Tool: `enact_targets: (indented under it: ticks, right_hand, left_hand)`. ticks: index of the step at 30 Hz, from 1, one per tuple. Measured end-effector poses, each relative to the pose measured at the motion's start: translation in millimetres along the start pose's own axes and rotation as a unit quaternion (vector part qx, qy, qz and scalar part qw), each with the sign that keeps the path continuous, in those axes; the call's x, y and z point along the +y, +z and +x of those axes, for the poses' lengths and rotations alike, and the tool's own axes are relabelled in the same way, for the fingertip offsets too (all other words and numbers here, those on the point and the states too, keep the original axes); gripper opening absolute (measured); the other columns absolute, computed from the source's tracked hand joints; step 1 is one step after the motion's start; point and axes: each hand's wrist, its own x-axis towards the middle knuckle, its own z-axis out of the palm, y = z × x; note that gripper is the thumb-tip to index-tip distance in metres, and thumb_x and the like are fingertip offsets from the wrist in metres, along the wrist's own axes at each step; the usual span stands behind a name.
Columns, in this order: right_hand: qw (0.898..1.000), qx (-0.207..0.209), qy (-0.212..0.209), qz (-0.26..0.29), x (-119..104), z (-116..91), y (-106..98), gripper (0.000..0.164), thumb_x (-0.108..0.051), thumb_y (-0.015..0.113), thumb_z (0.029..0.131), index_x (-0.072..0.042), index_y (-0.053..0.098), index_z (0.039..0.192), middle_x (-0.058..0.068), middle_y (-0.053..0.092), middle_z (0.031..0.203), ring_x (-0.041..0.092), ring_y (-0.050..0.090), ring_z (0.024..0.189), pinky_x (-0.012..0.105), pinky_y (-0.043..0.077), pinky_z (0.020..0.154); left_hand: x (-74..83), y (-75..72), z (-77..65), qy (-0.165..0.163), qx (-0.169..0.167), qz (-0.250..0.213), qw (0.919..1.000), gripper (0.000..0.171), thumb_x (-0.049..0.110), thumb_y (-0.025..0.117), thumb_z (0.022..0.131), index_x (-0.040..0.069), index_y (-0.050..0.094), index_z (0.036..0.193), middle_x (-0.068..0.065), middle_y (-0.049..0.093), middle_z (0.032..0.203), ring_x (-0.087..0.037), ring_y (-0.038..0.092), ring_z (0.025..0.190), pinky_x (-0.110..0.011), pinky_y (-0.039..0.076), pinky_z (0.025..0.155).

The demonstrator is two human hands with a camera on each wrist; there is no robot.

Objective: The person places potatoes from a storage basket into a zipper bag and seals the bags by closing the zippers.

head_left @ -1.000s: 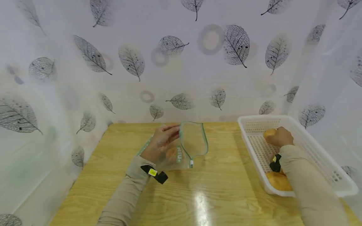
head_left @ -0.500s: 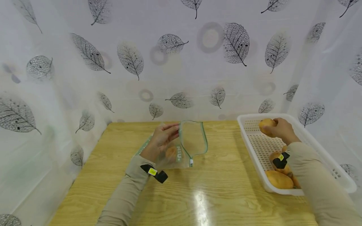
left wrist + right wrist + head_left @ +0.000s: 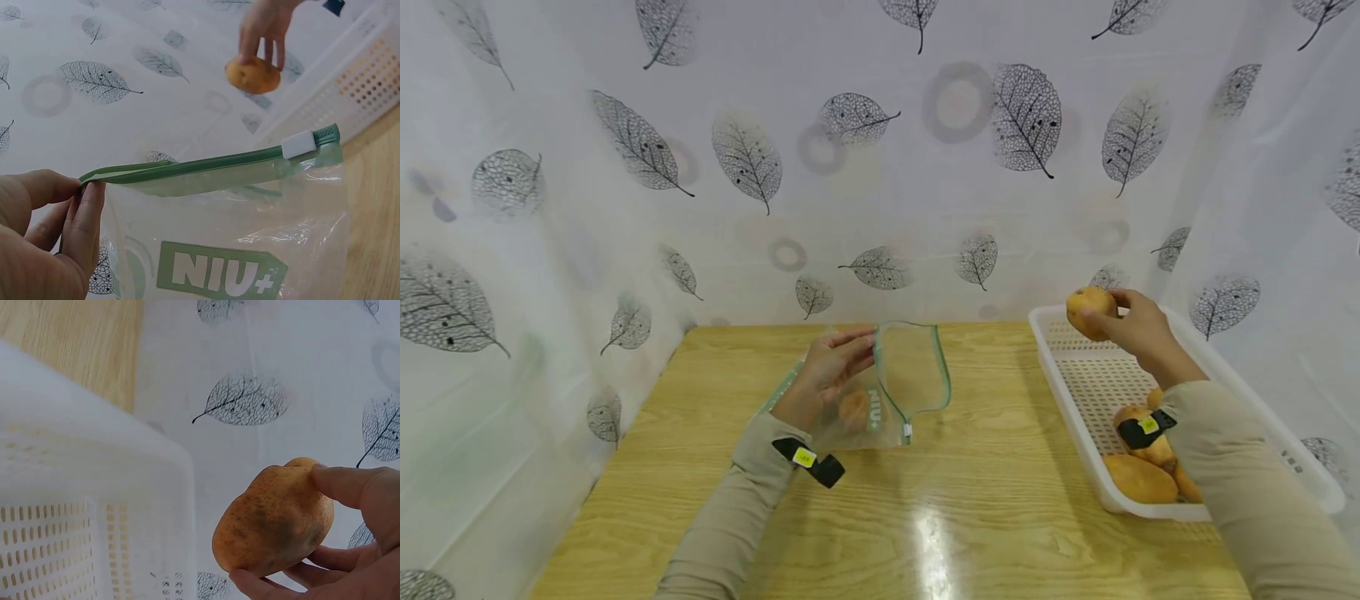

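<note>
My left hand pinches the green-edged mouth of a clear zip bag between thumb and fingers. The bag stands open toward the right, its white slider at one end of the seal. Through the plastic a round brownish item shows, blurred. Over the far end of the white basket, my right hand grips a potato by its sides, raised above the rim. Several more potatoes lie in the basket's near end, partly hidden by the right wrist and sleeve.
The wooden table spreads between the bag and the basket. A pale curtain printed with leaves hangs behind the table and along both sides. Black wrist cameras are strapped to both wrists.
My right hand has lifted the potato up out of the basket and shifted slightly left. The left hand and the bag have stayed in place.
</note>
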Motion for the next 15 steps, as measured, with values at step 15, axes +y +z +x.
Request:
enact_targets:
  ticks: [15]
  right_hand:
    - [0.992,-0.04,-0.068,0.094,-63,-35,36,0.082,-0.042,0.059,0.094,-0.002,0.016,0.152,0.02,0.021,0.155,0.041,0.034,0.136,0.034,0.053,0.092]
  left_hand:
    - [1.1,0.8,0.5,-0.007,0.01,0.009,0.9999,0.03,-0.005,0.058,0.092,-0.009,0.057,0.122,-0.003,0.07,0.086,-0.012,0.069,0.075,-0.025,0.06,0.078]
